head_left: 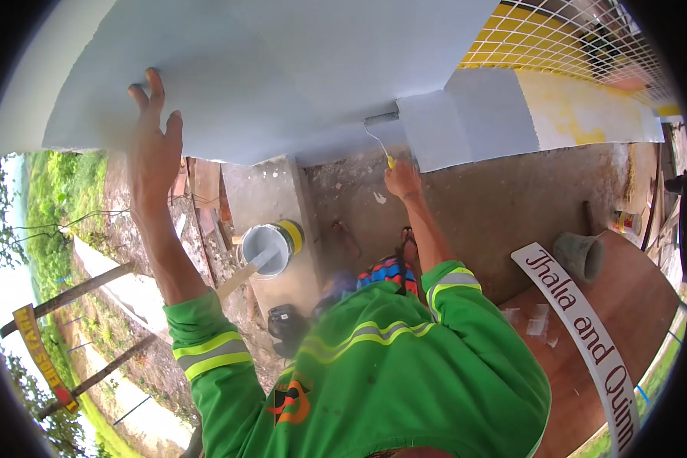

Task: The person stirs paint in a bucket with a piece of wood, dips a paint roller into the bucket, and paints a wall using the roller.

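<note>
My left hand (157,137) is raised at the left, its fingers spread against or very near the grey-blue painted wall (267,69); contact is hard to tell. In my right hand (403,180) is the yellow handle of a small paint roller (381,119). The roller's head lies at the wall's lower part, close to the inner corner beside a jutting grey section (466,122). Between my arms, a paint bucket (291,238) with a yellow band stands on a concrete ledge (259,187). A paint-coated wooden stick (244,278) leans out of it.
White wire mesh (557,38) borders the wall at upper right, above a yellow-patched white section (572,107). A grey bucket (580,256), a brown board (611,298) and a lettered white sign (572,320) lie to the right. Wooden poles (84,288) and a slope are at left.
</note>
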The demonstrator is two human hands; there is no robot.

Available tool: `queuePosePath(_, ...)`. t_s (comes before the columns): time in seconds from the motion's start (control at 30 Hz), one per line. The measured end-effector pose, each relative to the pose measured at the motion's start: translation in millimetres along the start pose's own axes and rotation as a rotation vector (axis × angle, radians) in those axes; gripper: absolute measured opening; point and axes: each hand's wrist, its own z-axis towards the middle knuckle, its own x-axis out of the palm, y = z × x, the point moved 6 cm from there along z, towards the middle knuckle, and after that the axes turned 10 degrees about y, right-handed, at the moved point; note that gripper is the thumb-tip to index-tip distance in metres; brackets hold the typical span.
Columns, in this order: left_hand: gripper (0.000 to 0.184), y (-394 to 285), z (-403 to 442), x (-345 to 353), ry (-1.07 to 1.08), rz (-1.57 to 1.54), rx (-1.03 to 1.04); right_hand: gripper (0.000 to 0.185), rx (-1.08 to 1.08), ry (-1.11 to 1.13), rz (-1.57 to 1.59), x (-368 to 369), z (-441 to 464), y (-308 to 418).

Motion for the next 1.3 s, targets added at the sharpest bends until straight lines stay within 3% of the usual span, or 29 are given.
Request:
queuePosePath(0.1, 0.064, 3, 0, 0, 0.004, 0.014, 0.017, 0.038, 0.013, 0.015, -0.018, 3, 13, -6)
queuePosePath(0.3, 0.064, 0, -1, 1, 0.02, -0.004, -0.021, 0.039, 0.039, -0.03, 0.113, -68, -79, 46)
queuePosePath(0.6, 0.066, -6, -3, -4, 0.058, -0.063, -0.072, 0.039, 0.022, 0.009, 0.045, -57, -47, 41)
queuePosePath(0.7, 0.066, -9, -4, 0, 0.081, -0.091, -0.079, 0.039, -0.024, 0.034, -0.036, -23, -16, 14)
queuePosePath(0.77, 0.067, -10, -2, -5, 0.087, -0.123, -0.101, 0.039, -0.024, 0.096, -0.064, -15, -38, 11)
queuePosePath(1.0, 0.067, -15, -5, -11, 0.096, -0.175, -0.132, 0.037, -0.324, -0.271, 0.243, -107, -189, 82)
queuePosePath(1.1, 0.069, -14, -2, -6, 0.041, -0.158, -0.111, 0.04, -0.667, -0.643, 0.305, -146, -194, 110)
queuePosePath(1.3, 0.07, -10, -4, -6, 0.029, -0.173, -0.079, 0.043, -0.668, -0.622, 0.419, -195, -177, 156)
